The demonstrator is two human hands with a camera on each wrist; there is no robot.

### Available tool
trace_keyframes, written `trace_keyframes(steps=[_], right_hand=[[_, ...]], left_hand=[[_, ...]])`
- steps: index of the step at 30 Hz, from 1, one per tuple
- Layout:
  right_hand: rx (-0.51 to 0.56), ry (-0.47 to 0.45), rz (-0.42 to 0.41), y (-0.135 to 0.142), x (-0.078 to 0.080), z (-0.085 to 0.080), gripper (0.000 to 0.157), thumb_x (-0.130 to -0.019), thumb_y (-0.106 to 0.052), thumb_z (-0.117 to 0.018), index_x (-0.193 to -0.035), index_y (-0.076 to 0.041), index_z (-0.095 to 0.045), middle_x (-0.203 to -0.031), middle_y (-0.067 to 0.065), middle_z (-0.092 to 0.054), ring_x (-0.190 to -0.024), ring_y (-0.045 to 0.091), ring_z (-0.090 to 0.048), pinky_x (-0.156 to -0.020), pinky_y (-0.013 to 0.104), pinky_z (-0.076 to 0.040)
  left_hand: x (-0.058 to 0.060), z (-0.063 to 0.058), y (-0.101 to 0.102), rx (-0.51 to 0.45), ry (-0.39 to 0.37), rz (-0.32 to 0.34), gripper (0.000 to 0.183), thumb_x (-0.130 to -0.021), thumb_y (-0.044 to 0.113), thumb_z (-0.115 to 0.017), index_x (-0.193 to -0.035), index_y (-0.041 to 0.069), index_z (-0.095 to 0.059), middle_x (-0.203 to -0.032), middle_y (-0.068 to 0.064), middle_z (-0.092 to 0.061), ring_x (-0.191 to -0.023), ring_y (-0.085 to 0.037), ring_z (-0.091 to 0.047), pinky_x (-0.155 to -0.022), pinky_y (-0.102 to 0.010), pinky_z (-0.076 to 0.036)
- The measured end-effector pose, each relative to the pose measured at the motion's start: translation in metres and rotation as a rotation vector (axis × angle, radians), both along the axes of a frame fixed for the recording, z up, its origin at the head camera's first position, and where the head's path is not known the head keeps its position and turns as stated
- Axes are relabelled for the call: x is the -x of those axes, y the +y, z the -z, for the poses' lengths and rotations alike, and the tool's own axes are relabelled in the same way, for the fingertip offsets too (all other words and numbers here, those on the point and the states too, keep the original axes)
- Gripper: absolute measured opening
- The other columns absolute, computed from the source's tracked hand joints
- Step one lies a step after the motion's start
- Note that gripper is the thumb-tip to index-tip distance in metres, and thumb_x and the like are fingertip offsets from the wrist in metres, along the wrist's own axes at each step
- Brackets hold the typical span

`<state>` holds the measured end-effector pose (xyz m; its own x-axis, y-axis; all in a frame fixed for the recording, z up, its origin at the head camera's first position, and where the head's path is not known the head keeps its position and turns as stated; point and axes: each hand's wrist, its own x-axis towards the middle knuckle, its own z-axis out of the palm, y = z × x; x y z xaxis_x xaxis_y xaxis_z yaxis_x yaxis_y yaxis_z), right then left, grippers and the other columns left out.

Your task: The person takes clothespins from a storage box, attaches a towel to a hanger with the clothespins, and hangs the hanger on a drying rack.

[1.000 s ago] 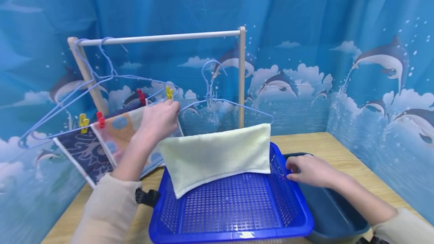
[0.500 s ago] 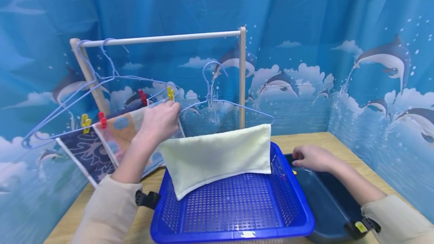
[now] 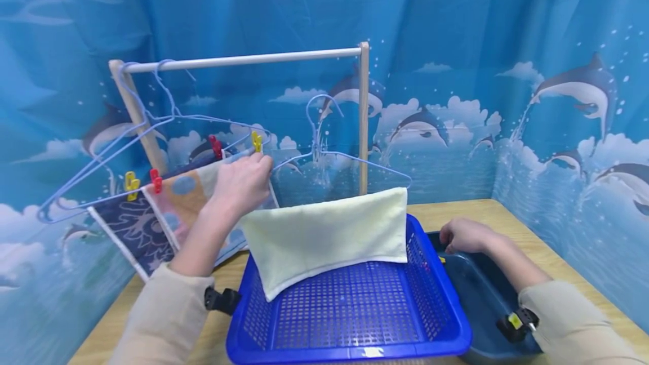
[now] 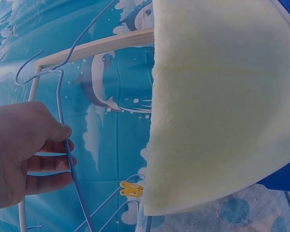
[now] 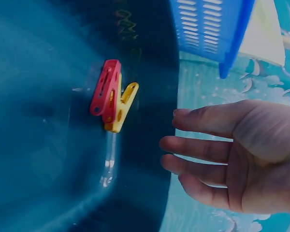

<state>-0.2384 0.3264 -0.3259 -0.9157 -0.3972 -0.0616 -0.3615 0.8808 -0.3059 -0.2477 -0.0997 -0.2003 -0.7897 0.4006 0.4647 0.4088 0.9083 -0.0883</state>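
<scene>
My left hand (image 3: 243, 182) pinches the wire of a light blue clothes hanger (image 4: 59, 99) between thumb and fingers. A pale yellow towel (image 3: 324, 241) drapes over this hanger's lower bar, above the blue basket (image 3: 350, 352). On the right, my right hand (image 3: 466, 235) hovers at the far end of a dark teal basin (image 3: 487, 297). The right wrist view shows its fingers apart and loosely extended, holding nothing. Beyond the fingertips, a red clothespin (image 5: 105, 94) and a yellow clothespin (image 5: 129, 99) lie together in the basin.
A rack with a white rail (image 3: 243, 61) stands behind. Two light blue hangers (image 3: 174, 118) hang at its left, bearing a patterned cloth (image 3: 190, 193) and a navy cloth (image 3: 134, 230), held by red and yellow clothespins. A dolphin curtain (image 3: 431, 44) encloses the wooden table (image 3: 456, 213).
My right hand has moved from the basket's right rim over to the basin's far end. My left hand, the hanger and the towel stay nearly still.
</scene>
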Motion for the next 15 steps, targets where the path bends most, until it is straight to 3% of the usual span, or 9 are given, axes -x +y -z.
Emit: trace_keyframes(steps=[6, 15], right_hand=[[-0.043, 0.013, 0.032, -0.001, 0.007, 0.013, 0.013, -0.069, -0.01, -0.071, -0.078, -0.006, -0.063, -0.073, -0.002, -0.058, -0.066, 0.014, -0.052, -0.059, 0.033, -0.044], [-0.029, 0.05, -0.031, -0.011, 0.012, 0.035, 0.008, -0.079, -0.01, -0.066, -0.082, -0.017, -0.063, -0.07, -0.01, -0.055, -0.063, 0.008, -0.05, -0.058, 0.031, -0.042]], left_hand=[[-0.001, 0.0, 0.0, 0.007, 0.002, 0.0, 0.019, -0.083, 0.003, -0.061, -0.101, 0.006, -0.06, -0.091, -0.01, -0.061, -0.069, -0.022, -0.054, -0.056, -0.029, -0.045], [-0.002, 0.002, 0.0, 0.017, -0.002, -0.001, 0.017, -0.083, 0.004, -0.06, -0.1, 0.007, -0.059, -0.09, -0.009, -0.061, -0.07, -0.021, -0.054, -0.054, -0.028, -0.045]])
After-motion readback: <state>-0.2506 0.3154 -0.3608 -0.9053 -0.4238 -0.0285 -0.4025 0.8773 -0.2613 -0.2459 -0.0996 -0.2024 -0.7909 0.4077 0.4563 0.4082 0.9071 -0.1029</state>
